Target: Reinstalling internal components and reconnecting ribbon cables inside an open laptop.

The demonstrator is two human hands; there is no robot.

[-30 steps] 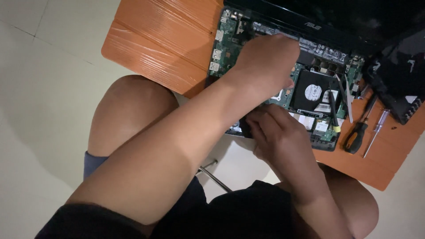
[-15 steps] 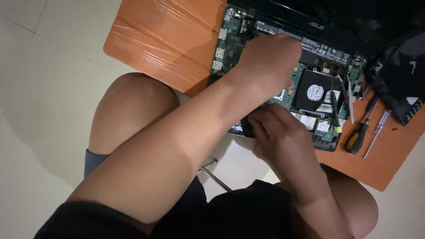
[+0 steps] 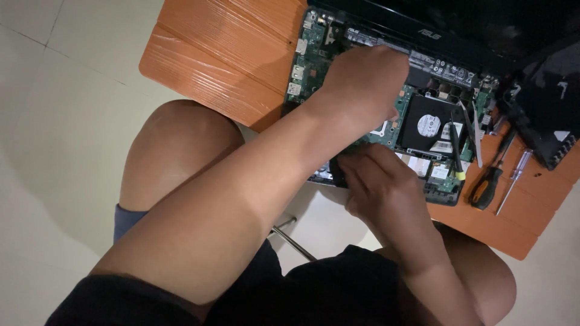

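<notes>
Left hand curled, knuckles up, pressed onto green circuit board of opened laptop, right hand pinching at its near edge, grip contents hidden, laptop's long axis slanting across glossy orange surface, black-and-orange screwdriver alongside.

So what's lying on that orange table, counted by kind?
Opened laptop with bare circuit board: 1
Screwdrivers, one with an orange and black handle, one clear thin one, one black resting on the laptop: 3
Tweezers: 1
Black cover piece: 1
Total: 6
</notes>
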